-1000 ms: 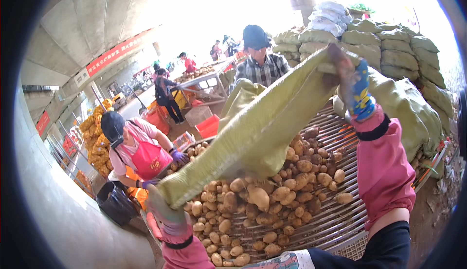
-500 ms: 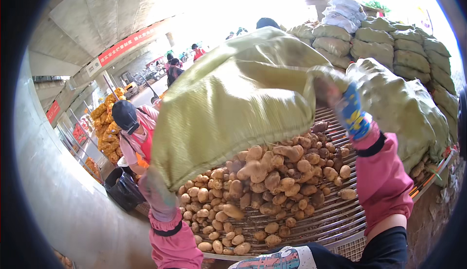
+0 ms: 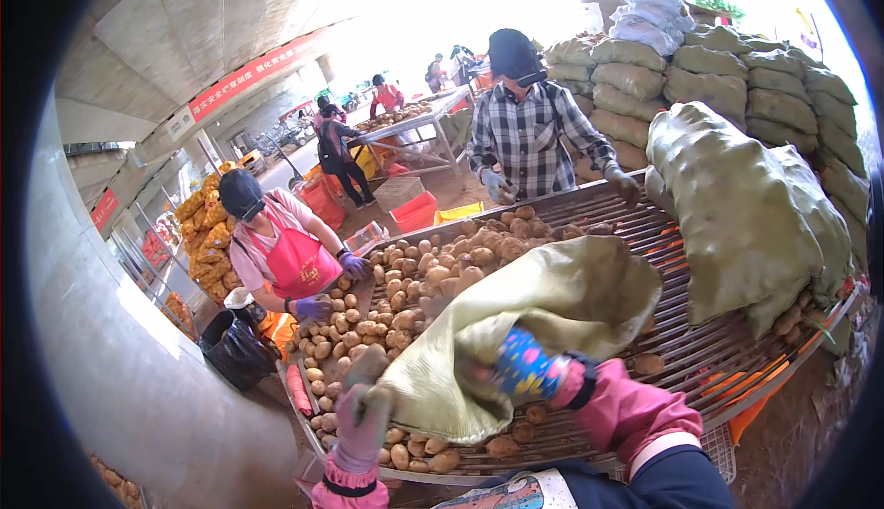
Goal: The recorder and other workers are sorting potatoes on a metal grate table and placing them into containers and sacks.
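Note:
A limp yellow-green woven sack hangs low over the near part of a slatted metal sorting table. My left hand, in a dirty pale glove, grips the sack's left corner. My right hand, in a blue patterned glove, is closed on the near side of the sack; its fingers are blurred and partly hidden in the fold. Loose potatoes lie heaped on the slats behind the sack and beneath its edge.
Across the table stands a person in a checked shirt; another in a pink apron handles potatoes at the left. Full sacks lean on the table's right end. Stacked sacks rise behind. A black bin stands beside a concrete pillar.
The sack has come down from high in front of me and sagged toward me. My right hand has moved down and left with it, uncovering the person opposite and more potatoes.

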The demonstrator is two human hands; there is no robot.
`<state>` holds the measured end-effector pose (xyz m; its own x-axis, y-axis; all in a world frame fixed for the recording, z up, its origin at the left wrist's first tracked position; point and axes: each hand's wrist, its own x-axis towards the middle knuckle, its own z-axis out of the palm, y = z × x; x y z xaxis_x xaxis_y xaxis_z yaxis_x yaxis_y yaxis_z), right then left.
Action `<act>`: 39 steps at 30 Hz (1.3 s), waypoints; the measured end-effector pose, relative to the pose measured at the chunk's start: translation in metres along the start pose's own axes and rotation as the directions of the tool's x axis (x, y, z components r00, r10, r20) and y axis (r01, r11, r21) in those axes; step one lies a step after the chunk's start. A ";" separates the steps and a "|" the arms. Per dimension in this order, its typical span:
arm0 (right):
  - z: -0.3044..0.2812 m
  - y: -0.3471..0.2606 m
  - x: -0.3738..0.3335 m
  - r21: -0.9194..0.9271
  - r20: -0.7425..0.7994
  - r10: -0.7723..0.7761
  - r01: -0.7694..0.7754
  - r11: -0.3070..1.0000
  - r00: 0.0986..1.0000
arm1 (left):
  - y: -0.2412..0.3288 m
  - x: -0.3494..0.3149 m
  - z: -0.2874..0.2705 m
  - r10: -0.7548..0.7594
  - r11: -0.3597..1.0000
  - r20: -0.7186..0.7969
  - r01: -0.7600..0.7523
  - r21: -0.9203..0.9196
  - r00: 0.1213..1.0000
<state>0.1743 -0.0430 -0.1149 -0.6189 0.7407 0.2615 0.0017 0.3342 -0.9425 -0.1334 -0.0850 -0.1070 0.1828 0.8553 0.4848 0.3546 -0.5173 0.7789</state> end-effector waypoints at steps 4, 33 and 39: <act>0.077 0.054 0.001 -0.718 0.023 -0.324 0.241 0.653 0.946 | -0.014 -0.005 0.076 -0.319 0.748 0.250 0.405 -0.526 0.914; -0.047 0.172 -0.033 -0.883 -0.419 0.169 -0.444 0.152 0.892 | -0.194 -0.112 -0.119 -0.616 0.519 -0.228 0.171 -0.838 0.754; -0.015 0.135 0.008 -0.111 -0.730 0.010 -0.133 0.985 0.683 | -0.186 -0.104 0.000 -0.597 0.464 -0.029 0.316 -0.828 0.802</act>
<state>0.1811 0.0166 -0.2372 0.1505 0.9351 0.3207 0.1710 0.2949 -0.9401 -0.2186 -0.0779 -0.3028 -0.0916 0.9937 -0.0650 -0.5371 0.0056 0.8435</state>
